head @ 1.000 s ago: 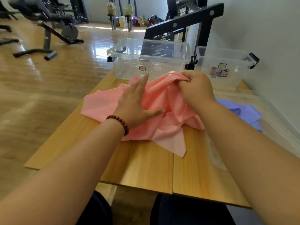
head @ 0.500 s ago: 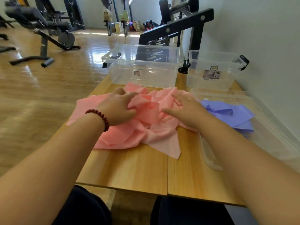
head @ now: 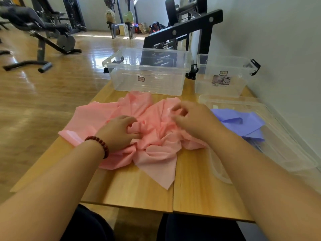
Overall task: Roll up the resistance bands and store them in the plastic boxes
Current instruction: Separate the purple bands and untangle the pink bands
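Folds of the pink band [head: 156, 136] lie heaped in the middle of the bench [head: 139, 193] in the head view, the only one you have. Both of your hands are on the heap.

Your left hand [head: 118, 131] has its fingers [head: 129, 120] curled into the heap and holds a bunch of pink between fingers and thumb. Your right hand [head: 192, 119] sits over the far right part of the heap with its fingers bent. It is too blurred to tell whether they pinch a fold or just hover above it.

The band shows no single long axis yet. One flat stretch runs out toward the bench's left edge, on the outer side of your left hand. A pointed tail reaches toward the near edge, between your two forearms. I judge the next move is to find an end and pull the band straight before rolling. The flat stretch belongs to your left hand, and the tail is about equally close to both.

The purple band [head: 243, 122] lies loosely folded on a clear lid [head: 291, 153] along the right edge, just beside your right wrist. The large clear box [head: 147, 73] stands at the far edge straight beyond the heap, with the smaller clear box [head: 224, 79] beside it toward the far right corner. Neither box holds a band, so nothing is stored yet.
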The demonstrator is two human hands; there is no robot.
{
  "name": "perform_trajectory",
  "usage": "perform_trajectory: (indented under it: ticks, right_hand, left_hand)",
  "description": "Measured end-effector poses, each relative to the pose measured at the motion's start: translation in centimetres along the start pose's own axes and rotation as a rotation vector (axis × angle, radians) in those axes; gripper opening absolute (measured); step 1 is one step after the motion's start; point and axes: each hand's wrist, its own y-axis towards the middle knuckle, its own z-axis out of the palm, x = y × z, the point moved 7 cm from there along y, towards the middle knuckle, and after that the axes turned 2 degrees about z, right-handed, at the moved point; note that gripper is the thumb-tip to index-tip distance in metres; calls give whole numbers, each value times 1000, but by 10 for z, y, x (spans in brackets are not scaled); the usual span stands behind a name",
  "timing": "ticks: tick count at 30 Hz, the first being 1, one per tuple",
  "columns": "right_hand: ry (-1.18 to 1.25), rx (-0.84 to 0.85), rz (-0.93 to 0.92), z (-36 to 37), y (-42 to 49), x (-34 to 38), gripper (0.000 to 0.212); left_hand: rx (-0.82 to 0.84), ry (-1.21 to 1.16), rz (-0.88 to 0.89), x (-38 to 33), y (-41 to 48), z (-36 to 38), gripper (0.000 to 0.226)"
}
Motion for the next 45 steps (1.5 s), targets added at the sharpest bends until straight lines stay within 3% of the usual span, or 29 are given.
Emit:
perform_trajectory:
  ticks: [2,5,7,10,13,20,27,29,33,37,45]
  right_hand:
    - [-134,-92,10,-3,16,1,49]
    - [-231,133,136,38,32,-8,88]
    - [-241,275,174,70,29,-10,93]
    - [-342,266,65,91,17,2,79]
    - [-373,247,-48,92,4,7,63]
    - [-359,120,-72,81,-20,-4,51]
    - [-299,-141,38,32,-20,4,70]
    - [-262,-17,-10,43,-23,12,73]
    - [-458,185,43,77,-16,-6,67]
    - [-501,251,142,82,0,-18,66]
    - [-564,251,169,73,26,-27,61]
  left_hand:
    - [-50,2,17,1,-5,-1,50]
    - [-123,-10,33,-2,-9,-4,45]
    - [-148,-63,7,1,-9,-3,58]
    - [-100,-2,-42,3,-7,2,85]
    - [1,167,-66,1,-4,12,77]
    - [-6,127,-29,-6,-14,18,88]
    - [-32,134,-15,-11,-8,22,78]
    - [-56,153,-16,-13,-4,25,66]
    - [-60,179,-23,-16,3,27,63]
    - [-83,182,-40,-18,11,26,60]
    - [-108,156,-63,-28,34,26,60]
